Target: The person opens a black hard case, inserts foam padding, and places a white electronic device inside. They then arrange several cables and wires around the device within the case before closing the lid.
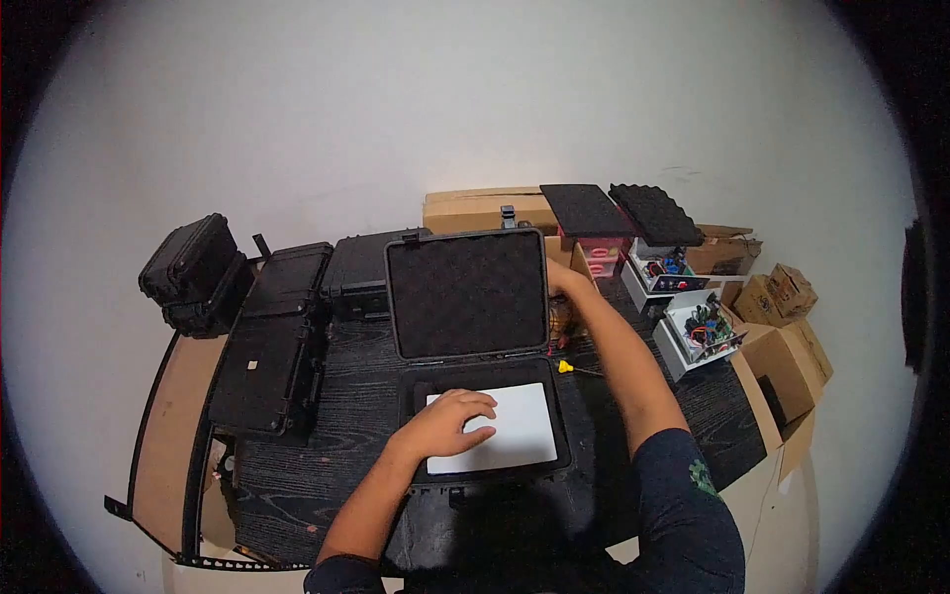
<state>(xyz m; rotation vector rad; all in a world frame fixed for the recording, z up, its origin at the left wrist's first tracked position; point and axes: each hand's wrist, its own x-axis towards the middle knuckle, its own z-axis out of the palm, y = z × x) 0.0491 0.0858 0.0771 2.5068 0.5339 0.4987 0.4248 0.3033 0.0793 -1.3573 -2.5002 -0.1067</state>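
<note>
**White slab (520, 428) lies in a black case (566, 450), under the left hand (453, 421)**

The slab lies flat in the bottom half of the open case. It looks light and stiff, but I can't tell how thick it is. Its smooth top may be slippery, and its corners may dent if bumped. The long sides look like the best place to hold it, with both hands.

The left hand rests on top. Its thumb and fingers are apart, so its grip is not closed on anything. The right hand (566, 282) reaches behind the lid (465, 297). Its fingers are hidden, so I can't tell if its grip holds something.

The lid stands up, and bumpy dark foam fills it. A small yellow thing (565, 366) is on the worktop (356, 416), just beside the case.

Farther right, two white boxes (676, 353) have wires (708, 327) and parts inside. On the left, the black cases (259, 381) are shut, so what they hold is hidden.
</note>
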